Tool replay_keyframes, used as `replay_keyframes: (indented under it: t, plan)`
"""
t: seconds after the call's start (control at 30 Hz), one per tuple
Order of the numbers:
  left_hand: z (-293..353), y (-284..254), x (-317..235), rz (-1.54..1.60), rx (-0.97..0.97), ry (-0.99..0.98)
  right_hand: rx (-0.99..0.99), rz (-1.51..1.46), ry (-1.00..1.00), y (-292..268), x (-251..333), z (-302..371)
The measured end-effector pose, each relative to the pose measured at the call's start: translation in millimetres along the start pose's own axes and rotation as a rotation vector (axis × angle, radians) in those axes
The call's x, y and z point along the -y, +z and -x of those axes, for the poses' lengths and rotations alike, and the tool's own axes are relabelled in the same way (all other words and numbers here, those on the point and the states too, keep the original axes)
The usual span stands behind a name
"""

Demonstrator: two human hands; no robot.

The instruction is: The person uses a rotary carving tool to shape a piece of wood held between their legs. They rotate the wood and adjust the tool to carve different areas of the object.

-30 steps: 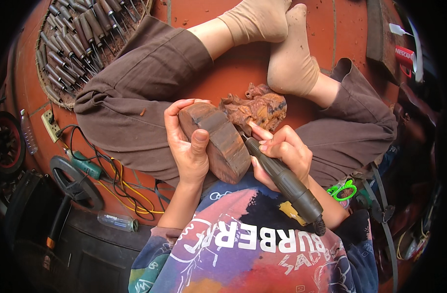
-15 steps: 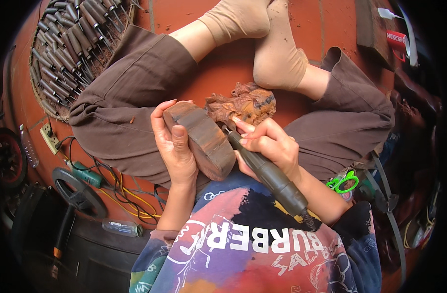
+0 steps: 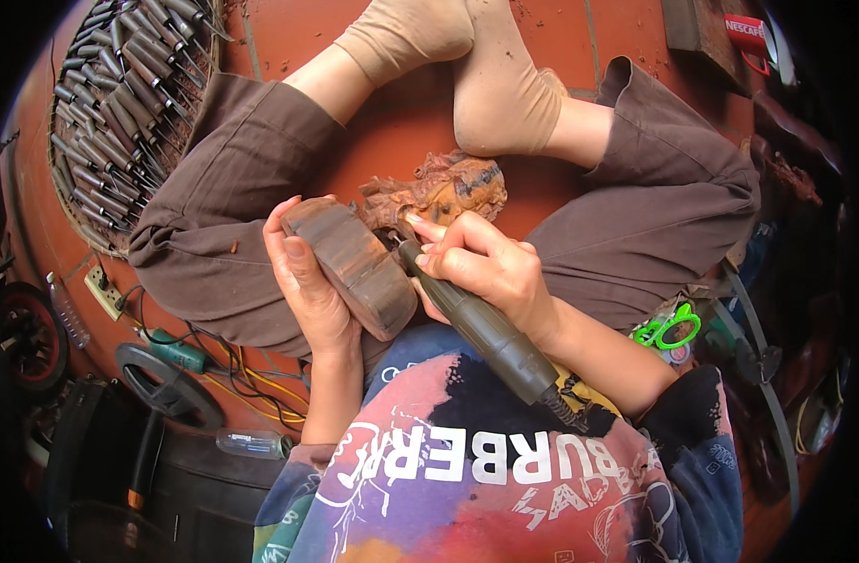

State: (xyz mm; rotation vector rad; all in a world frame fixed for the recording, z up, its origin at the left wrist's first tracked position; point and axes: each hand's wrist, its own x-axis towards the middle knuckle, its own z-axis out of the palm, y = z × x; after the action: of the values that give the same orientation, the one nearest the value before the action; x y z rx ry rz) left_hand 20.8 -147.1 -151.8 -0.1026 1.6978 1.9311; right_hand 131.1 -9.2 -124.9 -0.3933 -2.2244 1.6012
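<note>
My left hand (image 3: pixel 319 302) is wrapped round the thick, flat-bottomed base of a wood carving (image 3: pixel 350 272), its thumb lying along the dark, banded underside. The carving's rough reddish-brown figure (image 3: pixel 453 188) points away from me, above the floor between my legs. In my right hand (image 3: pixel 500 272) is a dark green rotary tool handpiece (image 3: pixel 490 342), held like a pen, with a coiled spring sleeve at its rear. Its tip reaches the carving just beyond the base; the exact contact is hidden. An outstretched right finger rests against the carved wood.
At the far left lies a round basket of wood-handled carving chisels (image 3: pixel 129 113). Nearer are a power strip (image 3: pixel 103 293), a green power tool (image 3: pixel 176 349) with cords, and a clear bottle (image 3: pixel 253 443). Bright green scissors (image 3: pixel 669 327) lie right of my arm; a wooden block (image 3: pixel 702 42) stands far right.
The whole view has shifted, so my hands, the carving and the legs appear farther left. Both hands keep their grips, and the handpiece tip stays by the carving next to the base.
</note>
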Motion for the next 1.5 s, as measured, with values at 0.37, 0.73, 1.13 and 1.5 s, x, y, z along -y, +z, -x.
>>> replay_keyframes:
  t: [0.37,0.73,1.13,1.5]
  plan:
    - [-1.0,3.3,-3.7,0.051,-0.004,-0.039,-0.035,0.017,-0.004,1.8,-0.5,-0.1]
    - [-14.0,2.6,-2.2,-0.054,-0.123,-0.003,-0.098,-0.222,0.035,-10.0,-1.5,-1.4]
    - [-63.9,-20.5,-32.7,-0.103,0.267,-0.082,-0.105,-0.656,0.281,-50.0,-10.2,-59.5]
    - [-44.6,14.5,-39.7,-0.412,0.153,-0.055,0.038,-0.096,-0.073,-11.2,-17.4,-14.8]
